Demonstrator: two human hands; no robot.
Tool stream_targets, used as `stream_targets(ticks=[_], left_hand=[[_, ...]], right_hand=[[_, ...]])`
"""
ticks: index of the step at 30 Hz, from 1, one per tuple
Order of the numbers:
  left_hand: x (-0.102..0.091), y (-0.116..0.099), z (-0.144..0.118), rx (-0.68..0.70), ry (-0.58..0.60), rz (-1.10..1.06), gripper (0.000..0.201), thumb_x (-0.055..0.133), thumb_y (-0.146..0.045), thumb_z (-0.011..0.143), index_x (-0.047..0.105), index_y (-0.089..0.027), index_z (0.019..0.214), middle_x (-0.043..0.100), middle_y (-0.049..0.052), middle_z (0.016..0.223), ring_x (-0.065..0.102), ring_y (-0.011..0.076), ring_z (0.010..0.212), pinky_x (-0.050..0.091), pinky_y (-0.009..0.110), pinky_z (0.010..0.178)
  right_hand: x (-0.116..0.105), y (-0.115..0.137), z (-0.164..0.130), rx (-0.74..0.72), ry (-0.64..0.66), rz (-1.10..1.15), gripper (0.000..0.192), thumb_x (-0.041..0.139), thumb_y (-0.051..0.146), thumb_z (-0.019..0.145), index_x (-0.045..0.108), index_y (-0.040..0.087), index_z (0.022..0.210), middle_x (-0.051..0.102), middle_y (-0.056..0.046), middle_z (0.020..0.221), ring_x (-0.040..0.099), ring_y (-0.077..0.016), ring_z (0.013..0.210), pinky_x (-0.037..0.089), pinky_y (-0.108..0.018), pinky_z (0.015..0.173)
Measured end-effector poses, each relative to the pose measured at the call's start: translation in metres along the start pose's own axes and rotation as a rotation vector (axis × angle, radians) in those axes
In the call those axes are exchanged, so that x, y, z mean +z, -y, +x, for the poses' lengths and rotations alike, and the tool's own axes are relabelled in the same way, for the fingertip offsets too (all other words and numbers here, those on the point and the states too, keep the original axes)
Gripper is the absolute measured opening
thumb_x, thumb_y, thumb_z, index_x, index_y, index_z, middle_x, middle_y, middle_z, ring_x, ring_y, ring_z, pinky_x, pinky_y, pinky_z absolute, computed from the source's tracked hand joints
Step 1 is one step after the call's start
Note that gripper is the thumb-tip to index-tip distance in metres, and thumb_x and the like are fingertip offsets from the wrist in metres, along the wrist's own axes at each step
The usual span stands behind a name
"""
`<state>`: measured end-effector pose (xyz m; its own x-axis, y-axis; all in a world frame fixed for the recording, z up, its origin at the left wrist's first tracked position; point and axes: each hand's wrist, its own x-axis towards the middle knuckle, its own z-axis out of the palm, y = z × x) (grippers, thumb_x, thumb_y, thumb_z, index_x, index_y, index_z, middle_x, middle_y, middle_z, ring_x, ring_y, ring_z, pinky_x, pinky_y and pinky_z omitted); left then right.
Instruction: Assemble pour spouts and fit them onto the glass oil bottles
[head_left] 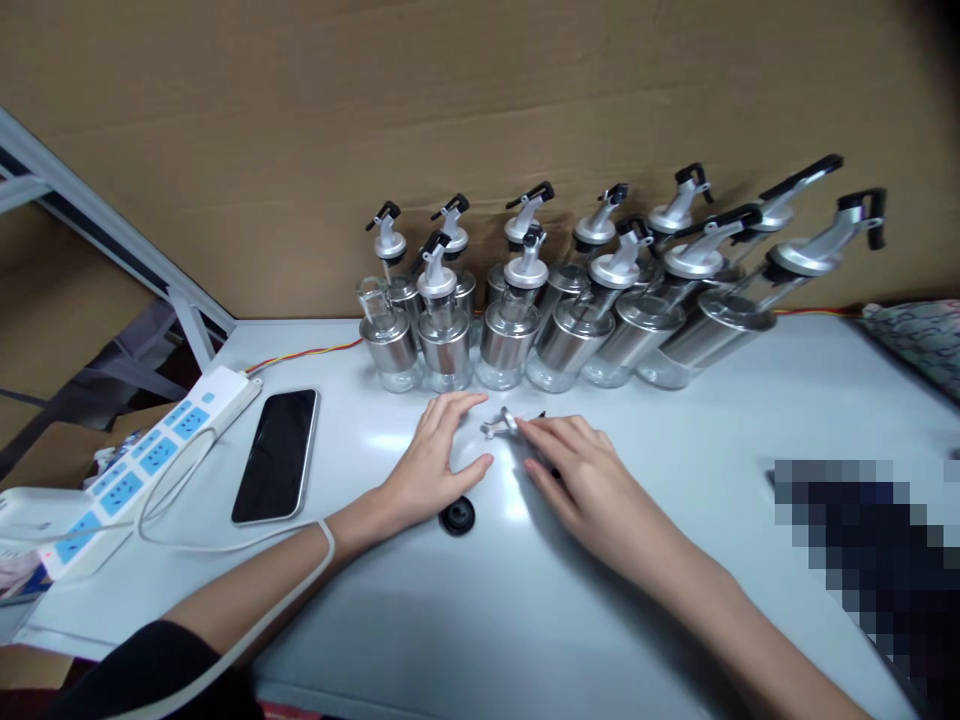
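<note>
Small metal spout piece point(498, 424) lay on the white table point(675, 520), centre frame, just below the row of glass bottles point(555, 320). Right hand point(581, 470) touched it with extended fingertips, fingers loosely open, nothing gripped. Left hand point(435, 460) rested flat beside it, fingers spread, empty. Black round cap point(457, 517) lay below the left hand. Phone point(276, 455) and power strip point(142, 460) at left.
</note>
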<state>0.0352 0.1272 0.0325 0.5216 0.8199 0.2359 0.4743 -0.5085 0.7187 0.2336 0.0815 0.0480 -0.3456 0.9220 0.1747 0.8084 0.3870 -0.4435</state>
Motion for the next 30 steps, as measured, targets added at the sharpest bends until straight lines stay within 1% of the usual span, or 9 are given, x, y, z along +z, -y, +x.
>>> stream_targets(ticks=[2, 4, 7, 10, 12, 15, 21, 25, 30], left_hand=[[0.0, 0.0, 0.0, 0.032, 0.006, 0.016, 0.052, 0.06, -0.023, 0.083, 0.04, -0.024, 0.13, 0.046, 0.01, 0.13, 0.041, 0.0239, 0.124, 0.033, 0.041, 0.107], [0.0, 0.0, 0.0, 0.038, 0.008, 0.049, 0.039, 0.058, -0.023, 0.085, 0.048, -0.024, 0.122, 0.052, 0.008, 0.124, 0.044, 0.0237, 0.121, 0.033, 0.041, 0.105], [0.0, -0.001, 0.0, -0.032, -0.025, 0.118, 0.022, 0.053, -0.018, 0.086, 0.058, -0.024, 0.107, 0.057, 0.005, 0.109, 0.049, 0.0227, 0.111, 0.034, 0.041, 0.1], [-0.001, -0.003, 0.0, -0.142, -0.081, 0.174, 0.025, 0.048, -0.008, 0.084, 0.059, -0.023, 0.101, 0.054, 0.004, 0.102, 0.05, 0.0216, 0.105, 0.032, 0.042, 0.097], [-0.001, -0.004, 0.0, -0.199, -0.101, 0.175, 0.029, 0.046, -0.005, 0.082, 0.059, -0.024, 0.101, 0.051, 0.003, 0.102, 0.049, 0.0214, 0.105, 0.03, 0.042, 0.096], [-0.002, -0.005, 0.0, -0.238, -0.1, 0.153, 0.029, 0.046, -0.006, 0.083, 0.058, -0.024, 0.102, 0.047, 0.004, 0.106, 0.049, 0.0216, 0.106, 0.029, 0.041, 0.095], [-0.001, -0.006, 0.001, -0.258, -0.096, 0.15, 0.027, 0.057, -0.013, 0.08, 0.056, -0.023, 0.105, 0.04, 0.005, 0.117, 0.052, 0.0205, 0.099, 0.028, 0.043, 0.096], [-0.001, -0.006, 0.0, -0.25, -0.104, 0.144, 0.029, 0.054, -0.014, 0.082, 0.053, -0.024, 0.11, 0.039, 0.006, 0.118, 0.052, 0.0206, 0.1, 0.029, 0.043, 0.096], [-0.001, -0.007, -0.003, -0.207, -0.137, 0.137, 0.026, 0.051, -0.015, 0.084, 0.053, -0.024, 0.108, 0.041, 0.006, 0.118, 0.051, 0.0209, 0.099, 0.032, 0.043, 0.096]], right_hand=[[-0.001, 0.01, -0.001, -0.066, 0.087, 0.084, 0.039, 0.041, 0.022, 0.093, 0.051, 0.014, 0.13, 0.061, -0.013, 0.118, 0.052, -0.0248, 0.107, 0.046, -0.044, 0.089], [-0.005, 0.014, -0.002, -0.108, 0.109, 0.125, 0.037, 0.041, 0.022, 0.094, 0.051, 0.017, 0.129, 0.061, -0.011, 0.118, 0.051, -0.0233, 0.108, 0.045, -0.043, 0.092], [-0.01, 0.003, -0.002, -0.062, 0.004, 0.028, 0.032, 0.043, 0.022, 0.093, 0.059, 0.017, 0.119, 0.063, -0.012, 0.107, 0.053, -0.025, 0.099, 0.045, -0.044, 0.084], [-0.013, -0.018, -0.002, 0.014, -0.09, -0.143, 0.027, 0.045, 0.024, 0.092, 0.067, 0.014, 0.105, 0.065, -0.013, 0.097, 0.053, -0.0274, 0.092, 0.043, -0.042, 0.074], [-0.014, -0.029, -0.003, 0.038, -0.079, -0.208, 0.023, 0.047, 0.023, 0.091, 0.069, 0.016, 0.097, 0.066, -0.011, 0.093, 0.053, -0.0273, 0.089, 0.041, -0.04, 0.07], [-0.013, -0.036, -0.004, 0.041, -0.055, -0.217, 0.023, 0.047, 0.02, 0.091, 0.069, 0.02, 0.093, 0.068, -0.008, 0.091, 0.053, -0.0257, 0.087, 0.038, -0.039, 0.07], [-0.014, -0.038, -0.001, 0.064, -0.059, -0.165, 0.019, 0.048, 0.022, 0.091, 0.067, 0.02, 0.091, 0.069, -0.006, 0.092, 0.053, -0.0248, 0.089, 0.036, -0.039, 0.074], [-0.02, -0.034, 0.002, 0.064, -0.056, -0.099, 0.019, 0.047, 0.024, 0.092, 0.064, 0.02, 0.085, 0.067, -0.007, 0.089, 0.053, -0.0241, 0.087, 0.038, -0.04, 0.075], [-0.026, -0.022, 0.0, 0.001, 0.111, 0.073, 0.009, 0.056, 0.025, 0.085, 0.064, 0.019, 0.083, 0.062, -0.006, 0.081, 0.055, -0.0211, 0.08, 0.044, -0.036, 0.072]])
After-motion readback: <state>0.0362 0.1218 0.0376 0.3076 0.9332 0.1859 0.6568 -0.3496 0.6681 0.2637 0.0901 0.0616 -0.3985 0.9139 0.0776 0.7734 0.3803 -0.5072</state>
